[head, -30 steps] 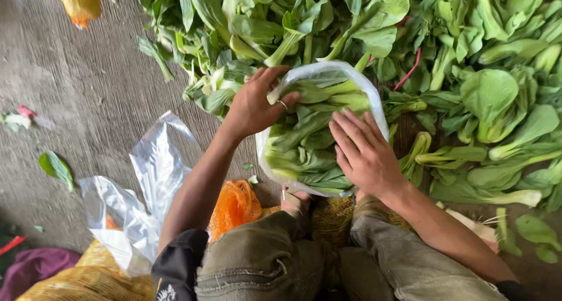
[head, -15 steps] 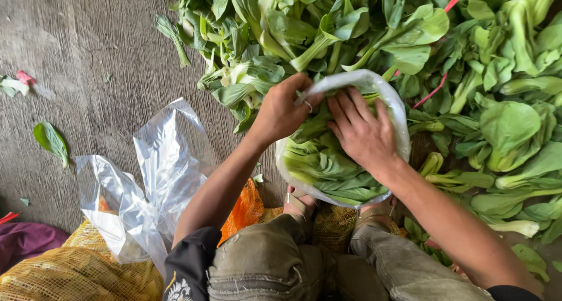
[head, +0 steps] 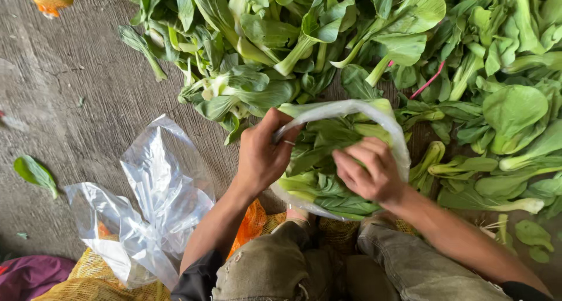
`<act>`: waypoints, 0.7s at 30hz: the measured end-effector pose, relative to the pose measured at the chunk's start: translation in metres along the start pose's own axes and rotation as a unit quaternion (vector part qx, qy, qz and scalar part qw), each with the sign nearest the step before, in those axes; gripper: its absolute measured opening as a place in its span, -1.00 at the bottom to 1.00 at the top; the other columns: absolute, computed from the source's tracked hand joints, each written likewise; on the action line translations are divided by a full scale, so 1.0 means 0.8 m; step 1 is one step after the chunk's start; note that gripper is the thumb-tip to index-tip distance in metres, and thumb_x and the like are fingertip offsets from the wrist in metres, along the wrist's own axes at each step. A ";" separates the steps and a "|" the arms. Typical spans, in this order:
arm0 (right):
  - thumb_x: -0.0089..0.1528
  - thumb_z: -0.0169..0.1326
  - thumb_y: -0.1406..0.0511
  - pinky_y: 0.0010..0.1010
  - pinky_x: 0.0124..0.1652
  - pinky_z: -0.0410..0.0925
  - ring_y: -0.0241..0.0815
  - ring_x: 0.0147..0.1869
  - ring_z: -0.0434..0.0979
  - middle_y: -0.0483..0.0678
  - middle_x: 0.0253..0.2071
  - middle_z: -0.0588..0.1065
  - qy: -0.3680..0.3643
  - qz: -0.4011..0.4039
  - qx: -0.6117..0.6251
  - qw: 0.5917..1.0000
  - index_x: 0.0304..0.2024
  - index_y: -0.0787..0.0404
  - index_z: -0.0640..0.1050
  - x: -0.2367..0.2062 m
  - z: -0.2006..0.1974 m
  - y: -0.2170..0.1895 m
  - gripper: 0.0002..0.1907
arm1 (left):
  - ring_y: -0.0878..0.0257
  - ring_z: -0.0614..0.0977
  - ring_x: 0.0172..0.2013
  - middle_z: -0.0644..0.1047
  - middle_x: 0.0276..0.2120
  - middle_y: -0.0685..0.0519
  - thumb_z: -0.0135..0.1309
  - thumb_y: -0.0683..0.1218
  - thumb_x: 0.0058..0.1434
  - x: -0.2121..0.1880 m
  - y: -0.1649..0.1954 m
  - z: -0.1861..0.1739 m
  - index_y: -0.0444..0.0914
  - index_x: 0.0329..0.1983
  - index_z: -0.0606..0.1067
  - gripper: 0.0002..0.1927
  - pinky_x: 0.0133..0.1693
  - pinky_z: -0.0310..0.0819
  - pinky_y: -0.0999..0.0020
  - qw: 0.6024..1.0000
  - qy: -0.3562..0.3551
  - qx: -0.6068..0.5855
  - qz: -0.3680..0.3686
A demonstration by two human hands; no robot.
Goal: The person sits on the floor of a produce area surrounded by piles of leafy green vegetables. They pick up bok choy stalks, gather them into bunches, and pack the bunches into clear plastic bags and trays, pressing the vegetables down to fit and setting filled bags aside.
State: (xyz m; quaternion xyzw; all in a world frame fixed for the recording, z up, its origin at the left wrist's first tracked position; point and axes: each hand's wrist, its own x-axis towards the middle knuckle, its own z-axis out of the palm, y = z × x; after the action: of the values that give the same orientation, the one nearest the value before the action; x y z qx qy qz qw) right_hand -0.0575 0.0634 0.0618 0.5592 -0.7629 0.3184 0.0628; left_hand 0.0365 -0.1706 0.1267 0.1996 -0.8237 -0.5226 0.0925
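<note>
From the head camera, looking down, the person sits low over a grey concrete floor [head: 76,102]. Between the knees stands a thin clear plastic bag [head: 374,111], already well filled with green leafy vegetables with pale stems [head: 319,178].

The left hand [head: 263,157] pinches the near-left rim of this bag between thumb and fingers and holds it open; a ring shows on one finger. The right hand [head: 369,169] is inside the mouth of the bag, fingers curled and pressing down on the leaves; it does not seem to hold a separate bunch, but the fingertips are partly hidden, so I cannot tell for sure.

Beyond and to the right of the bag lies a large loose heap of the same green vegetables [head: 363,38]. To the left, well apart from the hands, lie crumpled empty clear plastic bags [head: 152,201] on top of a yellow mesh sack [head: 99,280].

In my judgement, the risk is the thin film: hard pressing may tear the bag or pull the rim out of the pinch, and then leaves would spill on the floor. Strong pressing may also bruise or snap the stems.
</note>
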 end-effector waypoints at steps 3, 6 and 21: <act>0.22 0.28 0.23 -0.06 0.16 0.34 0.16 0.15 0.40 0.21 0.13 0.40 -0.096 0.144 -0.058 0.983 0.06 0.41 0.53 0.011 -0.034 -0.017 -0.54 | 0.13 0.58 -0.51 0.50 -0.46 0.00 0.21 -0.17 0.21 -0.013 0.002 -0.007 -0.23 -0.16 0.45 -0.81 -0.44 0.44 0.25 0.995 -0.037 0.035 0.090; 0.12 0.28 0.13 0.05 0.18 0.31 0.28 0.18 0.39 0.34 0.23 0.35 -0.162 0.169 -0.073 0.970 0.13 0.51 0.48 0.025 -0.069 -0.026 -0.32 | 0.07 0.50 -0.50 0.45 -0.41 0.05 0.20 -0.17 0.01 -0.029 0.006 -0.028 -0.19 -0.19 0.47 -0.72 -0.44 0.38 0.15 0.950 -0.181 0.078 0.242; 0.20 0.20 -0.02 0.00 0.01 0.26 0.15 0.03 0.44 0.12 0.12 0.52 -0.163 0.040 0.021 0.986 -0.14 0.35 0.61 -0.070 -0.073 -0.008 -0.46 | 0.06 0.71 -0.08 0.55 0.26 0.01 0.22 -0.18 0.04 -0.032 -0.023 -0.022 -0.23 -0.38 0.52 -0.90 -0.17 0.58 0.20 0.827 -0.503 -0.235 0.088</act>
State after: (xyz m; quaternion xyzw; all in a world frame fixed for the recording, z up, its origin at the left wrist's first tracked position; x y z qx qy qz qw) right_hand -0.0463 0.1407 0.0855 0.5737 -0.7777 0.2416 -0.0870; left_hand 0.0699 -0.1809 0.1194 -0.1921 -0.6224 -0.7180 -0.2454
